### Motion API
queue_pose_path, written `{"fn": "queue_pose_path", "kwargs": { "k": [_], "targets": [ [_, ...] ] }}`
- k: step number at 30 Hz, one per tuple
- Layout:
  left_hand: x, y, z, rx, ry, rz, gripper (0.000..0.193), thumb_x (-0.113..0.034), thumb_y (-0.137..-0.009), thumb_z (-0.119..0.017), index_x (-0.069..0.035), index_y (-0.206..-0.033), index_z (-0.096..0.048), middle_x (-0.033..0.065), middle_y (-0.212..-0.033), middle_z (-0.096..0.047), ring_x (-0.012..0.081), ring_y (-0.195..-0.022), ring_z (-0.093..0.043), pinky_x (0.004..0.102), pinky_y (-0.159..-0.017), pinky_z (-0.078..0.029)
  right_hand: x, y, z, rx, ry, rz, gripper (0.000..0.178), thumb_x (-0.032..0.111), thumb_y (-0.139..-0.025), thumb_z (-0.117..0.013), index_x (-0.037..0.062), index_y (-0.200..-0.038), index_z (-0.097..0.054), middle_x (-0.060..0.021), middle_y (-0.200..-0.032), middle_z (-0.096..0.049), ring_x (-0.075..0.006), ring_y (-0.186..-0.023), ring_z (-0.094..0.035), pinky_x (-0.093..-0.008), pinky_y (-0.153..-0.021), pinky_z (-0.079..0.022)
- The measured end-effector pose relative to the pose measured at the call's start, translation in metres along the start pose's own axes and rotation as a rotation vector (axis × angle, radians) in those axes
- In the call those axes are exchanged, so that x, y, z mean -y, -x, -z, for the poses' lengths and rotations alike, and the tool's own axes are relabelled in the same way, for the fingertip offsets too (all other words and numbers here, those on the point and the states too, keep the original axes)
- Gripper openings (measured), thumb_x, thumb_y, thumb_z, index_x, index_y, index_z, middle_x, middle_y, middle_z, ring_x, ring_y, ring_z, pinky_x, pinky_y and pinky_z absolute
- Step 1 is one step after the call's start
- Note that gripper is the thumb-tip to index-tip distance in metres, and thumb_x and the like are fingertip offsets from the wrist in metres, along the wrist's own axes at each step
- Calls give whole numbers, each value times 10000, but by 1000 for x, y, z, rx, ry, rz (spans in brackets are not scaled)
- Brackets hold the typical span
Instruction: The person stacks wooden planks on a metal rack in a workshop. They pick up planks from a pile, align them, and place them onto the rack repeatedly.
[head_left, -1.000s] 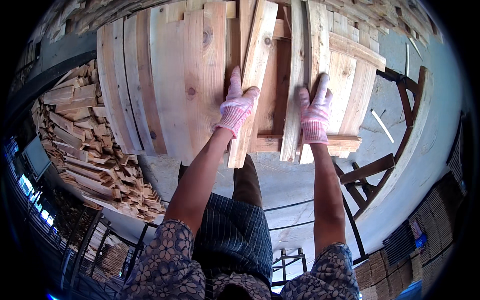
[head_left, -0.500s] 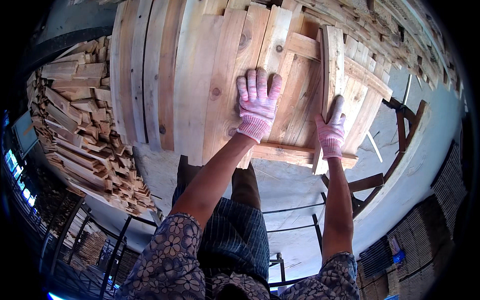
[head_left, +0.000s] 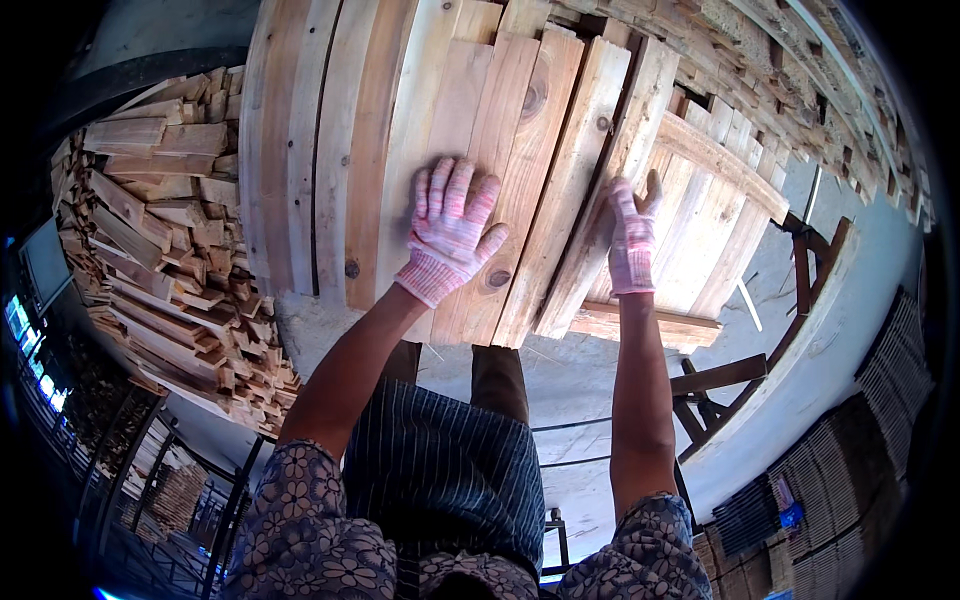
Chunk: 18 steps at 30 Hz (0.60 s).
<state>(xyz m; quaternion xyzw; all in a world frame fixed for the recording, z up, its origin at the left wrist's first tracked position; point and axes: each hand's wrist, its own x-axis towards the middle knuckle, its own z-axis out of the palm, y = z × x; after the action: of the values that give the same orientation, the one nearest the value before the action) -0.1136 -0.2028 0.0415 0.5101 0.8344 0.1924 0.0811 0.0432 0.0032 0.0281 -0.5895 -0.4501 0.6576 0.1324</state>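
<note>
My left hand (head_left: 450, 232), in a pink-and-white knitted glove, lies flat with fingers spread on a row of pale wooden planks (head_left: 385, 130) set side by side. My right hand (head_left: 632, 238), gloved alike, is against the right edge of a loose plank (head_left: 615, 170). Its visible fingers are stretched out, not wrapped round the wood; the rest are hidden. A narrow dark gap separates this plank from a knotted plank (head_left: 570, 185) on its left. Under its right side, lower boards (head_left: 690, 235) show between crosspieces (head_left: 645, 325).
At the left rises a heap of short wood offcuts (head_left: 165, 250). More stacked timber (head_left: 760, 80) lies along the far right. A wooden frame (head_left: 770, 350) stands on the pale floor at right. Dark metal rails (head_left: 240, 470) show at lower left.
The right-hand plank has moved left and now lies beside the row, covering boards that were bare. My right hand moved left with it; my left hand slid left across the planks.
</note>
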Motion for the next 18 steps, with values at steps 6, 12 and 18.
{"fn": "queue_pose_path", "kwargs": {
  "k": [6, 12, 18],
  "targets": [
    [20, 17, -16, 73, -49, -199, 841, -689, -691, -691, -249, -1386, -516, 173, -1537, -325, 399, -1452, -248, 698, -1135, -159, -28, -56, 31, 366, -237, -206, 632, 410, -829, -831, 88, -1319, -595, -40, -1196, -660, -186, -1079, -647, -367, -923, -550],
    [20, 20, -18, 138, -10, -202, 858, -697, -699, -680, -265, -1417, -498, 154, -1565, -310, 389, -1468, -235, 691, -1135, -146, -36, -47, 18, 211, -175, -116, 579, 363, -850, -818, 84, -1301, -585, -34, -1177, -663, -165, -1086, -628, -350, -957, -512],
    [19, 16, -16, 123, -26, -201, 845, -689, -714, -673, -264, -1423, -497, 152, -1565, -318, 389, -1473, -220, 687, -1134, -146, -16, -26, -17, -83, 197, 233, 840, 343, -846, -818, 89, -1505, -363, -165, -1373, -510, -292, -1252, -525, -417, -1078, -424]
  ]
}}
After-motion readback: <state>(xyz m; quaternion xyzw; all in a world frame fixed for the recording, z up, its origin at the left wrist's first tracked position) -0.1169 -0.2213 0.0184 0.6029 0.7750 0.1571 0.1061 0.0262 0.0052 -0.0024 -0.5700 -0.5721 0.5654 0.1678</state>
